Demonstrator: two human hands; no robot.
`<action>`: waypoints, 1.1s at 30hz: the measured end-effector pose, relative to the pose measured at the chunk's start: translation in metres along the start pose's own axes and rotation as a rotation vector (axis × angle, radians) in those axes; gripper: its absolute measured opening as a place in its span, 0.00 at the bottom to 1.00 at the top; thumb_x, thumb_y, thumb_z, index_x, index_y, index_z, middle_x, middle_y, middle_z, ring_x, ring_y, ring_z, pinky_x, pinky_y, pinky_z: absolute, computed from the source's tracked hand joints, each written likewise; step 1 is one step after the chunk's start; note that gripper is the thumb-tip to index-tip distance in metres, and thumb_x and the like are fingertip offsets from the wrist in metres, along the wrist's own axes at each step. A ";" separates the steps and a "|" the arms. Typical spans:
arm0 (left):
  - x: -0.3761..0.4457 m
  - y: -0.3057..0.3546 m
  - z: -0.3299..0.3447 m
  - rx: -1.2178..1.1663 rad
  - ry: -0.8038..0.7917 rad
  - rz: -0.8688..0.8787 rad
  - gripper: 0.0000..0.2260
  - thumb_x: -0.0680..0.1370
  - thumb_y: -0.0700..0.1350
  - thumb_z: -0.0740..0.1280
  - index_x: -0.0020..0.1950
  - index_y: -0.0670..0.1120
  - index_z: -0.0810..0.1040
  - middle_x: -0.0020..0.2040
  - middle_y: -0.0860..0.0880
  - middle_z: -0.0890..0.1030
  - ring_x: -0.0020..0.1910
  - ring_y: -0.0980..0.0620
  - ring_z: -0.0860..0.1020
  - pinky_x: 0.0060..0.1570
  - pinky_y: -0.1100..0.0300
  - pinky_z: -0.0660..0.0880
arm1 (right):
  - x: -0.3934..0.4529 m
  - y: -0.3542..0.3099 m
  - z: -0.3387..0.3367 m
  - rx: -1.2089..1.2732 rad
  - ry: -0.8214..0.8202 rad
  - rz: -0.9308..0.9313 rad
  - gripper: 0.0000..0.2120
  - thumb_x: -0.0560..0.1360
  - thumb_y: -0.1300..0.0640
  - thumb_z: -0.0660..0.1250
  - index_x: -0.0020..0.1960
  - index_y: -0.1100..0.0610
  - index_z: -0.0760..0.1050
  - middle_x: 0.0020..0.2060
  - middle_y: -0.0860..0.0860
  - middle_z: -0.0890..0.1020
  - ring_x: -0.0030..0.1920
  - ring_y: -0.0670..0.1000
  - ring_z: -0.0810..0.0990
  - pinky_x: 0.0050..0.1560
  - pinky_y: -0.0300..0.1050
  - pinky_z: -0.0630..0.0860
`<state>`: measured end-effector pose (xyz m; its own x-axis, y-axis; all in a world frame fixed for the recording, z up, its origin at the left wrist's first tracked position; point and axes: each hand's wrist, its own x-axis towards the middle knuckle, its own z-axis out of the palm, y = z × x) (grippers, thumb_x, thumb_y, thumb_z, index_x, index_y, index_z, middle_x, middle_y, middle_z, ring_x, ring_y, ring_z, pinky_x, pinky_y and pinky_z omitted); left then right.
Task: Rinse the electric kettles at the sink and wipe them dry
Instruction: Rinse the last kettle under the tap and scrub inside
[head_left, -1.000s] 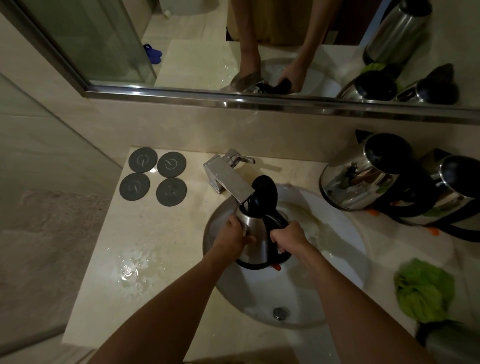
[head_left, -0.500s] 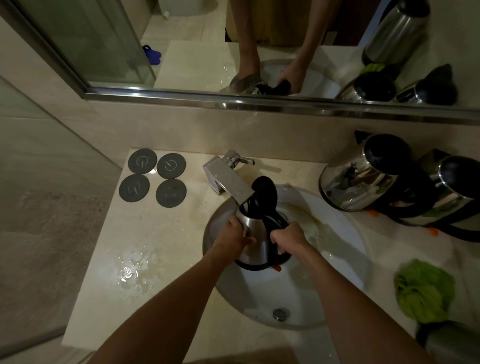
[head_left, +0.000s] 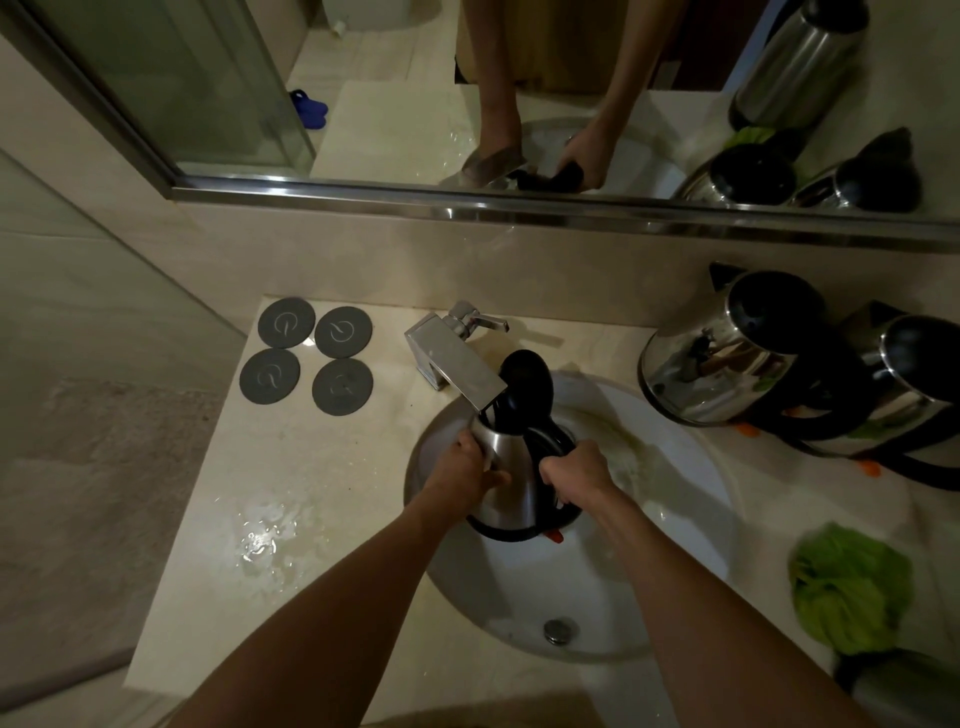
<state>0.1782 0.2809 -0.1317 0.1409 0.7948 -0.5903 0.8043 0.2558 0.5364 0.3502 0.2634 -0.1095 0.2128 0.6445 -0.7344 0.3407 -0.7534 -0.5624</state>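
Observation:
A steel electric kettle (head_left: 511, 475) with a black handle and its black lid flipped up stands over the white sink (head_left: 675, 519), its mouth right under the square chrome tap (head_left: 454, 366). My left hand (head_left: 467, 465) grips the kettle's steel body on its left side. My right hand (head_left: 574, 470) is wrapped round the black handle. Two more steel kettles, one (head_left: 727, 358) beside another (head_left: 904, 395), sit on the counter to the right of the sink. No running water is plainly visible.
Several round grey kettle bases (head_left: 311, 356) lie on the counter left of the tap. A green cloth (head_left: 852, 595) lies at the right front, with a dark object below it. A puddle (head_left: 260, 540) wets the counter on the left. A mirror (head_left: 467, 78) runs along the wall.

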 end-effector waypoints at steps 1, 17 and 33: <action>-0.001 0.000 0.001 0.004 0.003 -0.001 0.35 0.74 0.48 0.74 0.74 0.38 0.59 0.68 0.39 0.73 0.66 0.41 0.73 0.61 0.54 0.69 | 0.000 0.001 0.000 0.007 0.001 0.005 0.08 0.68 0.66 0.65 0.41 0.56 0.69 0.36 0.55 0.78 0.35 0.54 0.78 0.32 0.43 0.72; -0.005 -0.002 0.006 0.016 0.046 0.010 0.34 0.73 0.48 0.75 0.72 0.39 0.62 0.65 0.39 0.75 0.64 0.42 0.75 0.61 0.52 0.72 | 0.011 0.020 0.009 0.038 -0.010 0.073 0.26 0.58 0.56 0.66 0.55 0.63 0.74 0.45 0.61 0.82 0.45 0.61 0.83 0.39 0.47 0.78; -0.003 0.001 0.006 0.042 0.032 -0.004 0.34 0.73 0.47 0.75 0.72 0.39 0.61 0.66 0.39 0.74 0.64 0.41 0.74 0.62 0.52 0.72 | 0.011 0.019 0.006 0.013 -0.033 0.075 0.22 0.63 0.59 0.67 0.56 0.64 0.74 0.40 0.57 0.80 0.37 0.55 0.80 0.32 0.42 0.72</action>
<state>0.1824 0.2755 -0.1330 0.1197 0.8111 -0.5726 0.8287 0.2360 0.5076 0.3533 0.2558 -0.1308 0.2067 0.5819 -0.7866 0.3127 -0.8011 -0.5104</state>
